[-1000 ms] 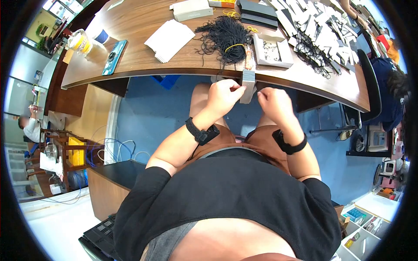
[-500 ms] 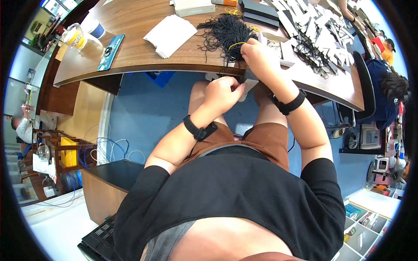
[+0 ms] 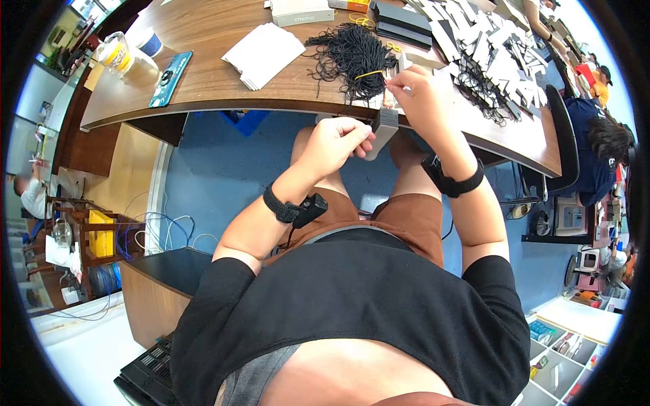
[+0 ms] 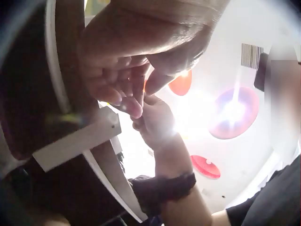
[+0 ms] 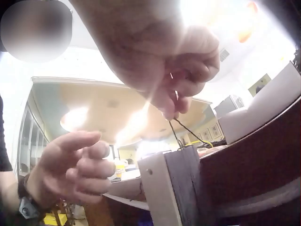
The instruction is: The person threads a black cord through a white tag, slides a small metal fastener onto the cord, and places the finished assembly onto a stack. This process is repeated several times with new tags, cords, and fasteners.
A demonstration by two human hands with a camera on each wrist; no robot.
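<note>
1. Two hands work at the table edge. The right hand pinches a thin black cord between curled fingertips, just beside the cord bundle.
2. The left hand is curled, below the edge, gripping the lower end of a grey box that stands against the edge; how much of it the fingers clasp I cannot tell.
3. White sheets lie left of the bundle; a phone farther left.
</note>
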